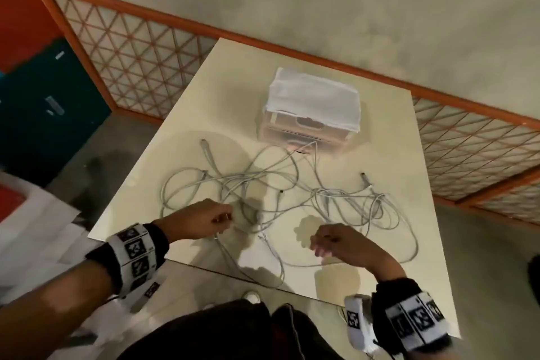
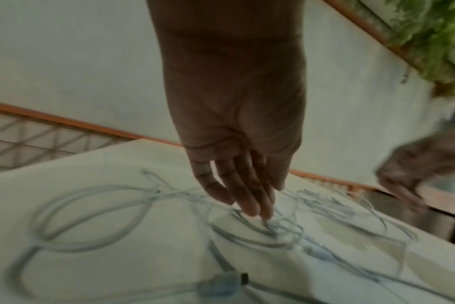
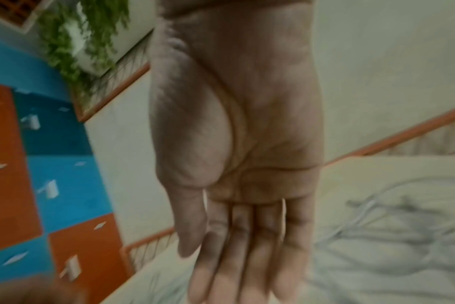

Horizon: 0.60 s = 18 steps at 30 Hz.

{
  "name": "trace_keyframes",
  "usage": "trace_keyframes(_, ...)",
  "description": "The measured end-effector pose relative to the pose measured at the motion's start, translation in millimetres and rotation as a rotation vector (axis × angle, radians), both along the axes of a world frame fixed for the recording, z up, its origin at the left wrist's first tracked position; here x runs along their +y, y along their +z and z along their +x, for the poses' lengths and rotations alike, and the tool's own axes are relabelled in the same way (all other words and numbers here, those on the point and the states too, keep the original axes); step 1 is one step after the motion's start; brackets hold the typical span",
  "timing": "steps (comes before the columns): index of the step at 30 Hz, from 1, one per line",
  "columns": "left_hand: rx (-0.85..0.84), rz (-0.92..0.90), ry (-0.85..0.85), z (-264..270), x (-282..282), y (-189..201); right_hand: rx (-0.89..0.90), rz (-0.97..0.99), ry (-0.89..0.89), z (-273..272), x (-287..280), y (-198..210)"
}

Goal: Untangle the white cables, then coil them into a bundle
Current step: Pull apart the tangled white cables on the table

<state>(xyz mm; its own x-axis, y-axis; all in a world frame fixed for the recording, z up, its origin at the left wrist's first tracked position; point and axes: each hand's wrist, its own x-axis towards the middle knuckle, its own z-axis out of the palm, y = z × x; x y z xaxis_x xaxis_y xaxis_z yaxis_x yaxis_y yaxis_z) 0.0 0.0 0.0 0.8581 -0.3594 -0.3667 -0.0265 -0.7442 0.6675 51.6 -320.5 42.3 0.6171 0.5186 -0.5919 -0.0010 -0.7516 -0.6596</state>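
A loose tangle of white cables [image 1: 263, 193] sprawls across the cream table [image 1: 403, 266], with several plug ends sticking out. My left hand [image 1: 209, 221] hovers over the tangle's near left part. In the left wrist view its fingers [image 2: 247, 197] reach down almost straight, tips just above or touching the cables [image 2: 262, 228], gripping nothing. My right hand [image 1: 333, 242] hangs above bare table to the right of it. Its palm and straight fingers [image 3: 237, 236] hold nothing, and the blurred cables [image 3: 392, 232] lie beyond.
A box draped in white cloth [image 1: 314, 108] stands at the table's far side, one cable running to it. An orange lattice railing [image 1: 140, 58] runs behind the table. Blue and orange lockers [image 1: 49, 102] and white sheets [image 1: 38, 231] are on the left.
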Motion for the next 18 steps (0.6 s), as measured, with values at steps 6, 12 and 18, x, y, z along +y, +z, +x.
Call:
trace_keyframes(6, -0.196, 0.222, -0.187, 10.1, -42.1, -27.5, -0.129, -0.102, 0.153, 13.7, 63.1, -45.6)
trace_keyframes(12, -0.219, 0.194, -0.047, 10.6, -48.6, -37.4, -0.191, -0.200, 0.190, 5.2, 75.7, -75.7)
trace_keyframes(18, -0.388, 0.112, 0.190, 20.9, -36.5, -30.5, -0.216, -0.084, 0.102, 15.4, 45.1, -67.2)
